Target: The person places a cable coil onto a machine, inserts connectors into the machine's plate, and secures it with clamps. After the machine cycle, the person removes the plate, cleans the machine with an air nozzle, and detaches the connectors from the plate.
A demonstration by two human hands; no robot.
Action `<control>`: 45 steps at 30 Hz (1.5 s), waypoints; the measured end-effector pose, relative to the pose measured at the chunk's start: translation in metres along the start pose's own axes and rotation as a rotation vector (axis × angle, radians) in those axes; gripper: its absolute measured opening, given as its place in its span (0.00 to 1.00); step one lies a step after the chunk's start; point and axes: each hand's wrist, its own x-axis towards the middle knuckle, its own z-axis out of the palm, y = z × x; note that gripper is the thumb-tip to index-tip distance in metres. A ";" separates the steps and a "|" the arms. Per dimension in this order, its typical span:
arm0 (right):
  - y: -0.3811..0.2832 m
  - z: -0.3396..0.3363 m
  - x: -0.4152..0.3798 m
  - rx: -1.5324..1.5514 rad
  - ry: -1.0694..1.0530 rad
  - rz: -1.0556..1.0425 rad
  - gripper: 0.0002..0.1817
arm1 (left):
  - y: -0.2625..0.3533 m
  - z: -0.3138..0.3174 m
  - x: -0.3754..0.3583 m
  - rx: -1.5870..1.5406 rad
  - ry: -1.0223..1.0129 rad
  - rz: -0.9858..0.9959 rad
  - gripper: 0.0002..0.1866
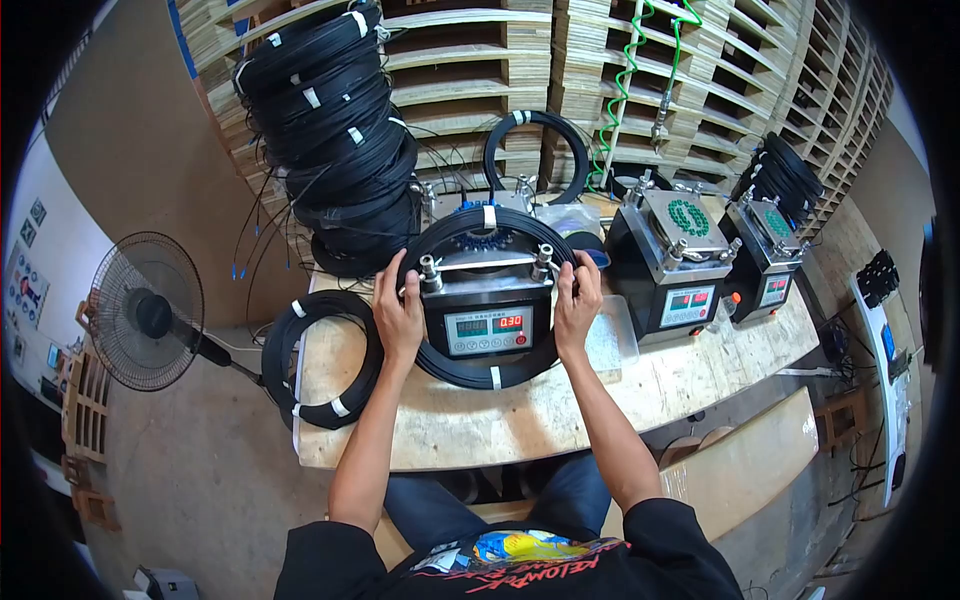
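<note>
One coil [520, 377] is sitting between both hands [397, 312] [579, 308] at the middle machine [490, 328]. From there a coil stack [335, 160] is standing at 11 o'clock, another coil [280, 352] lying at 9, two more machines [675, 275] [766, 262] sitting around 2, pallets [470, 47] looming at 12.

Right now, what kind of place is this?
It looks like a workshop or small factory, because there's a tall pile of black coils, boxy machines with glowing number screens on a wooden table, and wooden pallets stacked behind.
</note>
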 end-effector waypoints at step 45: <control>-0.015 -0.031 0.004 0.079 -0.195 0.078 0.14 | 0.000 -0.001 -0.016 -0.084 0.002 0.073 0.24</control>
